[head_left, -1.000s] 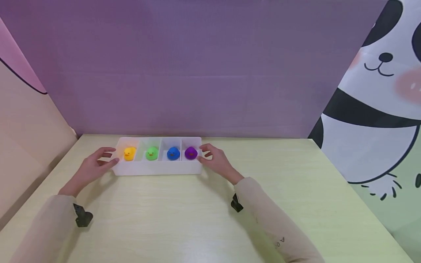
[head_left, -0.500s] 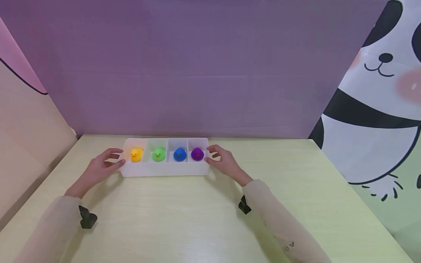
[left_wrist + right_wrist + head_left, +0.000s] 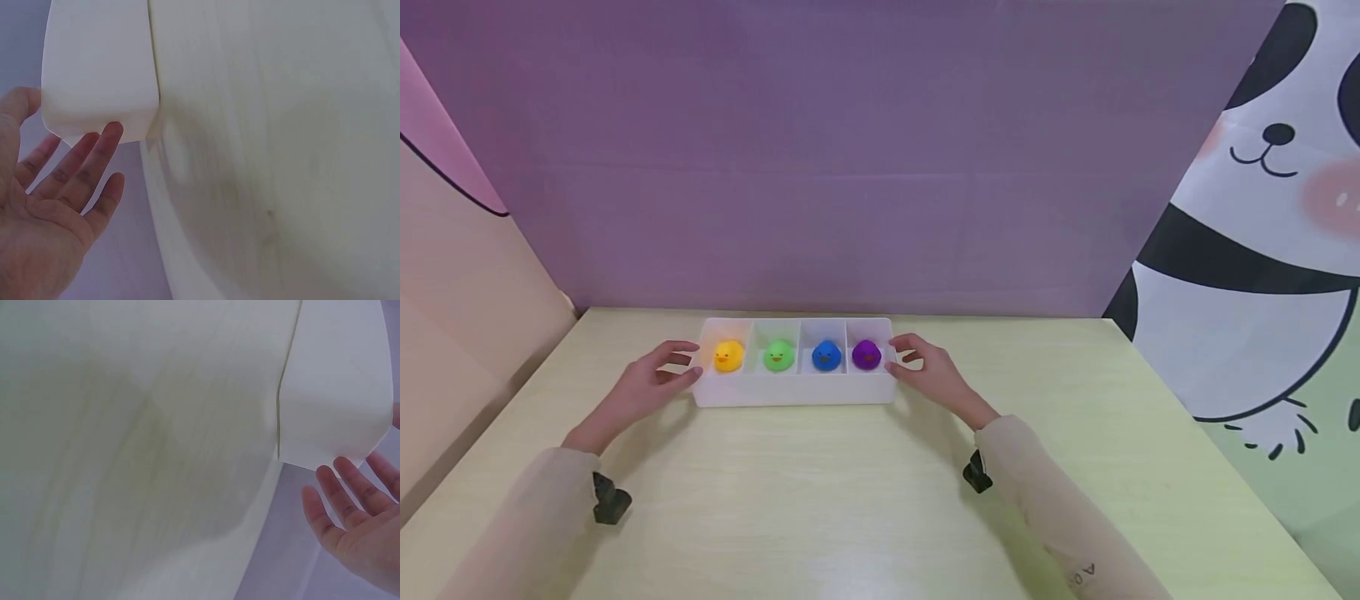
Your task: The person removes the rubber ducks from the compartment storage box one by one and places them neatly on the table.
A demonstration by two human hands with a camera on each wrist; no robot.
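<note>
Each of the four compartments of the white tray (image 3: 795, 390), mid-frame on the table (image 3: 880, 500), already holds one duck. The left hand (image 3: 643, 387) and right hand (image 3: 932, 377) flank its ends, fingers straight, touching, gripping nothing.

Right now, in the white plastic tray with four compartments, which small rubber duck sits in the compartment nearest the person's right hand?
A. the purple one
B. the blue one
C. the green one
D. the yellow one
A: in the head view the purple rubber duck fills the end compartment of the white plastic tray next to the right hand, while the yellow rubber duck sits at the far end by the left hand.
</note>
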